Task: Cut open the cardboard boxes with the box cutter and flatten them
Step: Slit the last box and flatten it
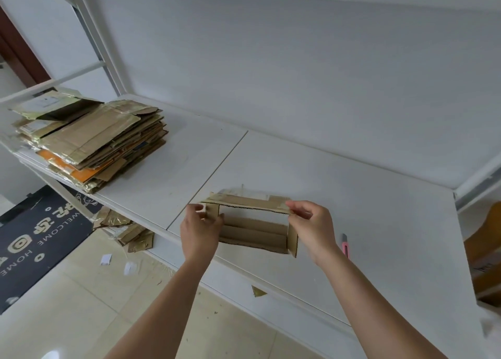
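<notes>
A small brown cardboard box (253,232) stands open on the white table (352,196), its inside facing me and tape on its top panel. My left hand (199,232) grips its left end, thumb over the flap. My right hand (311,226) pinches the upper right corner. The pink box cutter (345,246) lies on the table just right of my right wrist, held by neither hand.
A tall stack of flattened cardboard (89,139) sits at the table's far left. Cardboard scraps (127,231) and paper bits lie on the floor beside a dark doormat (35,239). More brown boxes (485,255) stand at the right edge. A white wall backs the table.
</notes>
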Tool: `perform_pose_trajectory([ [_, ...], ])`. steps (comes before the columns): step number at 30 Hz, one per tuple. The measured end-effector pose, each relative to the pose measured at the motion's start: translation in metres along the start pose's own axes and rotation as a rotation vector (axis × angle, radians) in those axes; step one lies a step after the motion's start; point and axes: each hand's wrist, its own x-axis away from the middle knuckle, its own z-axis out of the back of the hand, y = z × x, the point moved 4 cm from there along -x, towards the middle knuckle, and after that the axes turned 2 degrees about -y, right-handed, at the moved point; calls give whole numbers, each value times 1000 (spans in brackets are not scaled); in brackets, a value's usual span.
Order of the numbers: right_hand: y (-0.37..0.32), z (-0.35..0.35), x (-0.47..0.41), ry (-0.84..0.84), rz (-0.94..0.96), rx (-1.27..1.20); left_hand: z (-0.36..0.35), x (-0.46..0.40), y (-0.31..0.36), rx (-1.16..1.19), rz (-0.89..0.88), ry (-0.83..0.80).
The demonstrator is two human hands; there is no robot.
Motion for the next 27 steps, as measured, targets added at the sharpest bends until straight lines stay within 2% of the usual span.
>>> perform_pose_trajectory([
  [2,-1,2,-1,-21,38,50,1,0,0,74,-18,-39],
  [4,-3,4,-1,-88,117,194,5,-6,-9,242,111,-89],
  [7,4,-5,3,-363,241,516,8,-12,-28,713,468,-287],
  [9,22,-18,9,-590,217,650,16,-17,-42,784,589,-308],
  [12,49,-35,15,-735,94,810,30,-24,-62,617,615,-95],
  [14,56,-46,14,-696,148,910,36,-26,-65,358,461,6],
  [16,56,-57,10,-607,270,979,29,-28,-59,55,148,-79],
  [18,57,-66,6,-510,340,1071,8,-28,-52,-212,-104,-343],
  [19,58,-69,4,-456,367,1129,-3,-26,-52,-369,-169,-491],
  [21,62,-74,4,-384,384,1218,-17,-24,-58,-610,-202,-656],
  [23,74,-74,3,-413,322,1232,-19,-25,-64,-678,-196,-642],
  [27,98,-72,-1,-527,223,1263,-19,-24,-65,-657,-187,-584],
])
